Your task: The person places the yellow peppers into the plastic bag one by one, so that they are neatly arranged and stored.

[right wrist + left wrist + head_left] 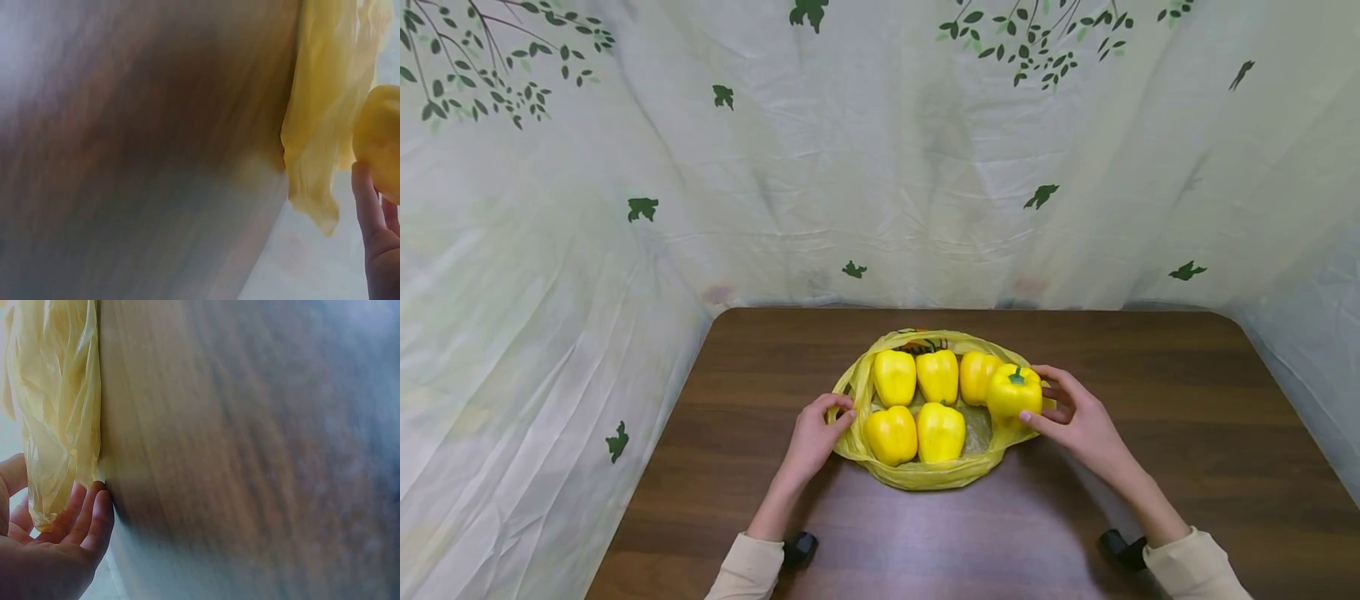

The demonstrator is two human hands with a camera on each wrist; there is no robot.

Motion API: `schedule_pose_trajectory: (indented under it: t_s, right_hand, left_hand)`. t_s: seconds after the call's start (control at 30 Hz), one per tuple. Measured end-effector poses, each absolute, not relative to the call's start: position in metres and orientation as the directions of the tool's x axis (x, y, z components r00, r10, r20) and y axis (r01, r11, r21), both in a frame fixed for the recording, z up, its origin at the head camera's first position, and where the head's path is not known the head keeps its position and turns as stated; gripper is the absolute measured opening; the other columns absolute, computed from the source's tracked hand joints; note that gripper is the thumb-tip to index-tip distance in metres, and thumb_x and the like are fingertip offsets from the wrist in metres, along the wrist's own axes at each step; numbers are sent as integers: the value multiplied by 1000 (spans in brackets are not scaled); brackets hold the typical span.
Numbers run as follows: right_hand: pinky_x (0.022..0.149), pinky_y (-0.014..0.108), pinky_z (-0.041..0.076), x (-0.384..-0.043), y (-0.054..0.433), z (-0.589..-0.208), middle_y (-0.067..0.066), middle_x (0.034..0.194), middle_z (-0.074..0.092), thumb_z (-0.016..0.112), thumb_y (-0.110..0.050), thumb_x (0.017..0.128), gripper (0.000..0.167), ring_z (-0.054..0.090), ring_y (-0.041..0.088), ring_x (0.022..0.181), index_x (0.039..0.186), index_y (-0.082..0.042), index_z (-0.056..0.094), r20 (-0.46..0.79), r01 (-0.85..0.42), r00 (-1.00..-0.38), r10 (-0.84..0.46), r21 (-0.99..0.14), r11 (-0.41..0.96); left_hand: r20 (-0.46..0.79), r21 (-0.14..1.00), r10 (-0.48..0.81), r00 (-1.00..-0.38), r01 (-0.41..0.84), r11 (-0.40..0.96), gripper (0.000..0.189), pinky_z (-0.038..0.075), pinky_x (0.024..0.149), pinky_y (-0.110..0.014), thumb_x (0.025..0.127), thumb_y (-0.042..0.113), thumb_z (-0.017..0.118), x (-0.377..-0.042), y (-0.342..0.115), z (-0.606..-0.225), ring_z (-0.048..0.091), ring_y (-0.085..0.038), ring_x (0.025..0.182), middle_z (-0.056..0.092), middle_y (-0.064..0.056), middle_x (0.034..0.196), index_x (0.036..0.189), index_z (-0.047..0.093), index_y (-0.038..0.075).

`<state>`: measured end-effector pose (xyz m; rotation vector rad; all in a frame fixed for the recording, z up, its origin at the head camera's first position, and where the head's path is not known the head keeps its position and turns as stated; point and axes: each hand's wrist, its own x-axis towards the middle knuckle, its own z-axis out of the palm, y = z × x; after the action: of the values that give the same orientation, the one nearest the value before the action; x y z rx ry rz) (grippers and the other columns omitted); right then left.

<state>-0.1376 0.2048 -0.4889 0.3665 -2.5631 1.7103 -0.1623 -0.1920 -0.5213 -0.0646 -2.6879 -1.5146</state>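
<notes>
A yellow plastic bag lies spread on the table with its mouth rolled wide. Several yellow bell peppers sit inside it in two rows. My right hand grips one yellow bell pepper with a green stem, at the bag's right side; in the right wrist view this pepper is raised beside the bag's wall. At the opposite side my left hand holds the bag's rim between thumb and fingers. The left wrist view shows the fingers around the bag's gathered edge.
The dark brown wooden table has rounded far corners. Behind it and at both sides hangs a pale cloth printed with green leaves. A black wrist device is on the left wrist, another on the right.
</notes>
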Motion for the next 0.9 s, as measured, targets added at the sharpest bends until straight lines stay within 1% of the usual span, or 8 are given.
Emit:
schedule_pose_trajectory:
  t_s: [0.07,0.17,0.33,0.5,0.7,0.9]
  right_hand:
    - [86,30,53,-137,203,-493,8,139,48,78,-23,86,65,56,32,118,142,-16,46,155,-209,-972,-178,-913,349]
    - [86,33,53,-135,199,-498,8,140,47,78,-24,86,63,56,33,118,141,-17,46,138,-196,-972,-190,-923,332]
    - [87,33,53,-131,192,-501,8,141,46,79,-25,85,64,56,34,120,140,-18,47,119,-179,-973,-198,-930,320]
    - [87,34,53,-129,186,-503,8,142,45,80,-23,84,66,55,35,122,140,-18,46,108,-167,-972,-210,-942,290]
    - [89,33,51,-130,182,-509,8,141,45,81,-20,83,69,53,32,124,141,-16,44,99,-167,-962,-256,-951,261]
    - [92,34,49,-133,181,-514,6,142,43,80,-15,83,71,46,30,132,142,-14,41,106,-187,-944,-313,-953,240]
  left_hand:
    - [68,853,11,-998,64,518,10,47,91,-43,89,6,72,-161,-192,-521,58,-27,96,66,-8,97,99,71,4]
    - [72,851,12,-997,67,521,10,47,90,-42,89,6,71,-161,-192,-522,58,-26,95,66,-7,97,99,71,4]
    - [72,850,6,-997,64,523,11,48,89,-40,88,5,72,-161,-192,-523,58,-25,94,66,-6,97,99,71,5]
    - [82,851,11,-997,76,520,11,47,89,-41,88,5,72,-161,-193,-523,58,-25,94,66,-7,96,99,71,4]
    - [73,854,13,-997,69,516,11,47,90,-41,88,6,72,-161,-193,-523,58,-26,94,66,-7,97,99,71,4]
    - [59,856,7,-998,55,514,11,47,90,-41,88,6,72,-162,-192,-523,57,-26,95,65,-7,97,99,71,4]
